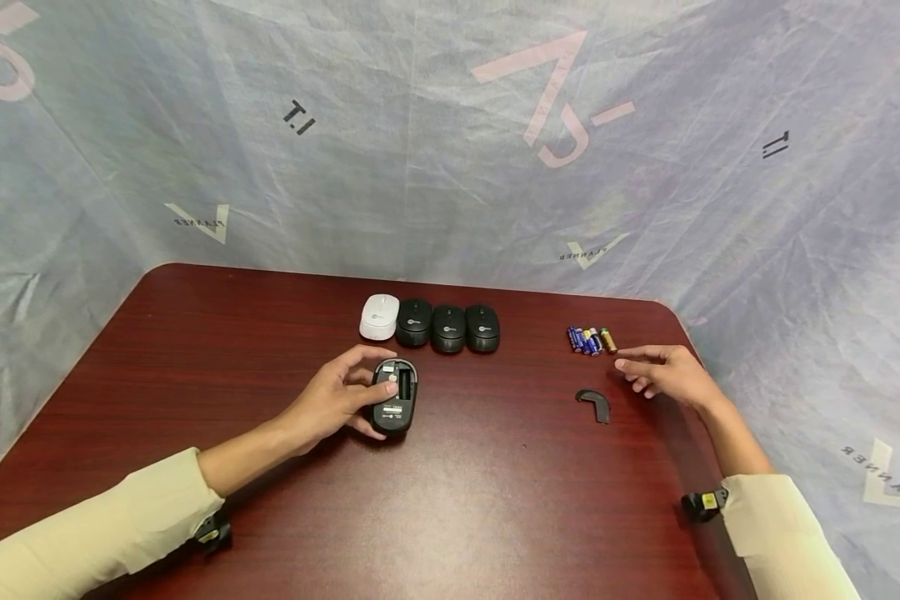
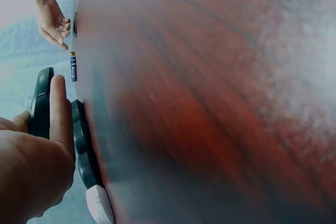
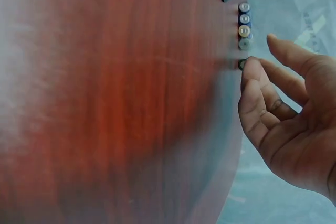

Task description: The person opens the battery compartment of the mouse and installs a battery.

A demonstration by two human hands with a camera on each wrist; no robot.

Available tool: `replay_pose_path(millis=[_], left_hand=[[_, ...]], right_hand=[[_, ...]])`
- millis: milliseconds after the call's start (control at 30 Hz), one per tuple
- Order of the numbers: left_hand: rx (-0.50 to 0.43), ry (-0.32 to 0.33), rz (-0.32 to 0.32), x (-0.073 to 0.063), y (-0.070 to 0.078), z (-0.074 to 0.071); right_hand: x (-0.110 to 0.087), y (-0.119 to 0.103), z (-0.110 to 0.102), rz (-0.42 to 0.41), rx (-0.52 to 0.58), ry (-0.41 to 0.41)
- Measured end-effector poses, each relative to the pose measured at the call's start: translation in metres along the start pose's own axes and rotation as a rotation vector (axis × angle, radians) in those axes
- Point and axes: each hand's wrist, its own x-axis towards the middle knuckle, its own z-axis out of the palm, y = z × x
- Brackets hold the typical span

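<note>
My left hand [image 1: 337, 393] holds a black computer mouse [image 1: 394, 419] with its underside facing up, the thumb lying across it and the other fingers around its far and near ends. A long dark battery slot on the underside is uncovered. My right hand [image 1: 667, 373] hovers at the table's right side, thumb and index finger apart, with the index fingertip close to a gold battery [image 1: 608, 340]; whether it touches is unclear. Beside that one lie several blue batteries [image 1: 585, 342]. Nearer to me rests a black curved mouse cover [image 1: 598, 408].
Behind the left hand, a white mouse [image 1: 379, 317] and three black mice [image 1: 448, 329] stand in a row on the dark red table [image 1: 480, 500]. A grey printed cloth [image 1: 390, 167] hangs along the table's far edge and sides.
</note>
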Motion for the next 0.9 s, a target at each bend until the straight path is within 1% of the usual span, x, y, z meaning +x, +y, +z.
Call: replay_pose_path(millis=[100, 233, 400, 567, 733, 900], left_hand=[[0.0, -0.002, 0.002, 0.0, 0.0, 0.0], [-0.006, -0.001, -0.002, -0.001, -0.001, 0.0], [-0.006, -0.003, -0.001, 0.0, -0.001, -0.001], [0.0, -0.003, -0.001, -0.001, 0.0, -0.001], [0.001, -0.002, -0.002, -0.002, 0.0, -0.002], [0.006, -0.003, 0.002, -0.002, 0.001, -0.003]], right_hand=[[0.007, 0.001, -0.003, -0.008, 0.017, 0.022], [0.016, 0.003, -0.006, -0.005, 0.03, 0.029], [0.025, 0.005, -0.008, 0.001, 0.024, 0.028], [0.037, 0.006, -0.008, -0.01, 0.01, 0.045], [0.047, 0.005, -0.005, -0.041, -0.046, 0.077], [0.052, 0.003, 0.0, -0.027, -0.115, 0.101]])
